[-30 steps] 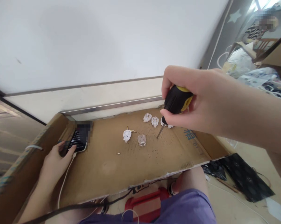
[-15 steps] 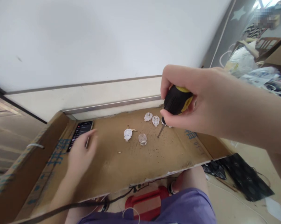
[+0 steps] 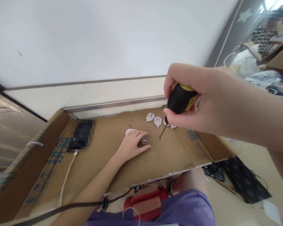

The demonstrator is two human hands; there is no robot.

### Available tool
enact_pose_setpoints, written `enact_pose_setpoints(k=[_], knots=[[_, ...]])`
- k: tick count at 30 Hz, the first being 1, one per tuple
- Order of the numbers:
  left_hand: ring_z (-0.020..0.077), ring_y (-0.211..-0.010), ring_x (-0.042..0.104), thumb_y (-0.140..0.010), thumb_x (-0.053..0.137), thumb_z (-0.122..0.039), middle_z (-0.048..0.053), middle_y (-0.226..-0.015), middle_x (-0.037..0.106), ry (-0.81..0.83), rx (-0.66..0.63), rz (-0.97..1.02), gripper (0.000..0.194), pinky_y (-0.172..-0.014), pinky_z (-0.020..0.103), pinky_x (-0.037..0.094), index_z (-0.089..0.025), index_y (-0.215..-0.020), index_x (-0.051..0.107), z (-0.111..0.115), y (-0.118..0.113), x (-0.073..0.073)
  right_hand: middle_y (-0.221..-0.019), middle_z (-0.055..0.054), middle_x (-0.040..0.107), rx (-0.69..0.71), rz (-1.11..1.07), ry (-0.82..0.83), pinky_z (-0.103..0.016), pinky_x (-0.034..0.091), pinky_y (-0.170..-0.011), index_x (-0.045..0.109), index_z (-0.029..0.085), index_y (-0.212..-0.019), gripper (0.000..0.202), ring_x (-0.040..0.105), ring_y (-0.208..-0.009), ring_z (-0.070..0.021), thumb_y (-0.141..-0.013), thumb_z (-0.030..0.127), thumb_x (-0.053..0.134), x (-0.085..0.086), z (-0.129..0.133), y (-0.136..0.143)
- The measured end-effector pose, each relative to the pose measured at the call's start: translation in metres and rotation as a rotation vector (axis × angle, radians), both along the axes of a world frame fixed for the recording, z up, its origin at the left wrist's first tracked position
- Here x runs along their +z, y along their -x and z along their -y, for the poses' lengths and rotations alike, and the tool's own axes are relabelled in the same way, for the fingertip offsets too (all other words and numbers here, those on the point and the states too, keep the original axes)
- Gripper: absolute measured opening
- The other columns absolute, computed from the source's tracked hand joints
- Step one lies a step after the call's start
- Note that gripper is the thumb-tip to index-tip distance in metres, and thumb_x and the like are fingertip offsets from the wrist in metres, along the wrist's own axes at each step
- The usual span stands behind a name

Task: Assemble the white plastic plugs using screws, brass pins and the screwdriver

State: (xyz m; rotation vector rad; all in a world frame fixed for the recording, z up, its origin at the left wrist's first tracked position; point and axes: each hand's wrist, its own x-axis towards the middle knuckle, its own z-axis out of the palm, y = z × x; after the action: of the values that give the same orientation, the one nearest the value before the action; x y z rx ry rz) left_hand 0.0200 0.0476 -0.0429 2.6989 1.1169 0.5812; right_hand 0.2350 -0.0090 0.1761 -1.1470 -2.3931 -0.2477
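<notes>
My right hand (image 3: 200, 103) is wrapped round the black and yellow handle of a screwdriver (image 3: 181, 99). Its metal shaft slants down to the left, with the tip close above the cardboard; contact cannot be made out. Over the cardboard, my left hand (image 3: 132, 146) has its thumb and fingers apart on either side of a clear plastic plug-shaped piece (image 3: 144, 140). A white plug piece (image 3: 128, 131) is partly covered by the left fingers. Behind the screwdriver, several translucent plug pieces with metal pins stand in a row, one of them a plug piece (image 3: 157, 121).
A cardboard sheet (image 3: 103, 131) with raised side flaps forms the work surface, dotted with small dark specks. At its left lies a blurred-out phone (image 3: 81, 135) with a white cable (image 3: 67, 179). A white wall panel (image 3: 108, 47) rises behind. Below is a red stool (image 3: 143, 204).
My left hand has moved right from the phone to the clear plastic piece, over the white plug piece. The right hand keeps the screwdriver in nearly the same place.
</notes>
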Motion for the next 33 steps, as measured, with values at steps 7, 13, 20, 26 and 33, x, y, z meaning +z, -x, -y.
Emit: enact_pose_setpoints(k=[7, 13, 20, 26, 33], knots=[[0.0251, -0.114, 0.048, -0.074, 0.056, -0.059, 0.004, -0.121, 0.058, -0.036, 0.149, -0.022, 0.05, -0.098, 0.041, 0.033, -0.026, -0.112, 0.057, 0.0, 0.015, 0.003, -0.081, 0.007, 0.057, -0.018, -0.065, -0.16, -0.015, 0.038, -0.054, 0.055, 0.022, -0.089, 0.02, 0.051, -0.069, -0.0021, -0.074, 0.036, 0.061, 0.013, -0.001, -0.004], [0.0221, -0.107, 0.052, -0.086, 0.045, -0.046, 0.003, -0.112, 0.063, -0.058, 0.37, 0.076, 0.033, -0.092, 0.038, 0.04, -0.025, -0.105, 0.061, -0.011, 0.039, 0.011, -0.091, 0.0, 0.061, -0.076, -0.378, -0.277, -0.022, 0.048, -0.071, 0.056, 0.018, -0.094, 0.025, 0.059, -0.082, -0.0091, -0.076, 0.033, 0.064, -0.054, -0.006, -0.013], [0.0232, -0.104, 0.052, -0.085, 0.046, -0.033, 0.001, -0.109, 0.064, -0.072, 0.493, 0.137, 0.023, -0.09, 0.039, 0.041, -0.025, -0.094, 0.066, -0.025, 0.055, 0.001, -0.102, -0.006, 0.057, -0.194, -0.601, -0.208, -0.031, 0.048, -0.084, 0.051, 0.018, -0.09, 0.025, 0.057, -0.097, -0.0153, -0.072, 0.022, 0.068, -0.156, 0.014, -0.02], [0.021, -0.106, 0.051, -0.084, 0.048, -0.031, 0.001, -0.111, 0.063, -0.065, 0.322, 0.162, 0.02, -0.092, 0.038, 0.039, -0.026, -0.093, 0.065, -0.024, 0.033, 0.013, -0.092, -0.003, 0.057, -0.374, -0.573, -0.002, -0.026, 0.047, -0.075, 0.052, 0.02, -0.094, 0.018, 0.057, -0.086, -0.0131, -0.078, 0.025, 0.058, -0.195, 0.026, -0.014], [0.0203, -0.109, 0.05, -0.084, 0.046, -0.031, 0.001, -0.117, 0.06, -0.098, 0.137, 0.027, 0.025, -0.093, 0.037, 0.038, -0.027, -0.101, 0.063, -0.007, 0.053, 0.03, -0.1, -0.005, 0.057, -0.387, -0.322, 0.175, -0.039, 0.042, -0.082, 0.057, 0.022, -0.101, 0.025, 0.054, -0.094, -0.0206, -0.077, 0.02, 0.051, -0.216, 0.02, -0.008]])
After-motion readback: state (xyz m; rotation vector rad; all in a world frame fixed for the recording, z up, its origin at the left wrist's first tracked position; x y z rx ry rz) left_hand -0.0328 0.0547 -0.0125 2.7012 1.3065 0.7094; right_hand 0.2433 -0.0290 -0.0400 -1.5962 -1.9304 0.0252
